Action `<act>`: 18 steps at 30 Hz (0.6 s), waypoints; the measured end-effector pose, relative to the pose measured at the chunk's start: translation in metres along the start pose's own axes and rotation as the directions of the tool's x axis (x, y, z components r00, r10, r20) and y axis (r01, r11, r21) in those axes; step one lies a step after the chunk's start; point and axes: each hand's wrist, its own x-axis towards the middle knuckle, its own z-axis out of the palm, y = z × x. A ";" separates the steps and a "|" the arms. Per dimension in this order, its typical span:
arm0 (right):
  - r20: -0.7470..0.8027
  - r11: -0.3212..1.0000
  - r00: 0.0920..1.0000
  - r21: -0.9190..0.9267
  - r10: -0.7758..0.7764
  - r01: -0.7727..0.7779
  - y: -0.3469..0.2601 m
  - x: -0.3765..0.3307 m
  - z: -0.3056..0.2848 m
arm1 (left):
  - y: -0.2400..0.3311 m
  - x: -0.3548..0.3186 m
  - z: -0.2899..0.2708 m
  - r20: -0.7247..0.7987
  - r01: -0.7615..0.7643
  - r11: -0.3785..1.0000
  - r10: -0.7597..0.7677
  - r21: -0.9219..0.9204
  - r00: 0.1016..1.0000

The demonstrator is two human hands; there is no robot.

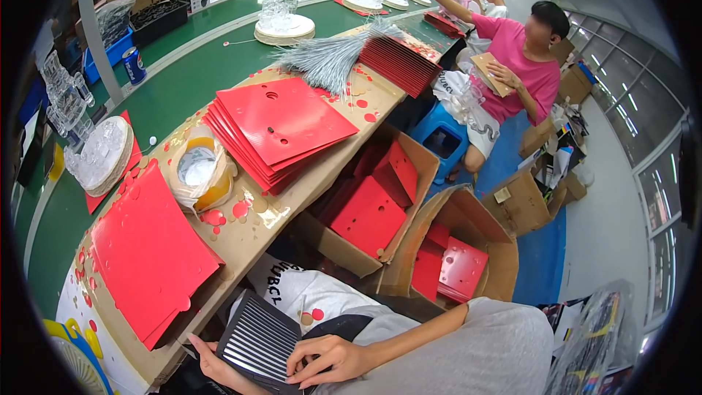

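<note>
Head view, left hand point(218, 367) against slotted panel point(259, 339), right hand point(330, 359) curled on it, grips unclear

paned windows point(625, 95) above a pale wall point(607, 212); blue floor point(540, 267), blue stool point(461, 150).

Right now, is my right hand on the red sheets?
No, your right hand is on the black slatted piece.

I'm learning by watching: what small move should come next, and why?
Perhaps slide the right hand a little along the black striped panel: it lies bent over the panel's right side, while the left hand, at the left edge, seems to steady it.
</note>
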 end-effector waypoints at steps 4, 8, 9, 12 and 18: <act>0.018 1.000 1.000 -0.026 -0.001 0.001 -0.003 0.001 -0.002 | 0.016 -0.017 0.002 -0.041 0.081 0.993 -0.085 -0.086 0.996; 0.193 0.946 0.946 0.145 0.261 -0.291 0.003 0.015 -0.004 | 0.016 -0.017 -0.007 -0.070 0.073 0.996 -0.077 -0.060 0.995; 0.280 0.933 0.909 0.095 0.309 -0.347 0.003 0.024 -0.007 | 0.003 -0.011 -0.015 -0.027 -0.125 0.990 0.128 0.071 0.991; 0.385 0.964 0.902 0.089 0.198 -0.249 -0.008 0.045 -0.016 | 0.013 -0.011 -0.022 0.072 -0.141 0.990 0.140 0.008 0.988; 0.430 0.966 0.893 -0.256 0.136 -0.024 -0.035 0.134 -0.044 | 0.047 0.002 -0.065 0.502 -0.306 0.943 0.202 0.133 0.841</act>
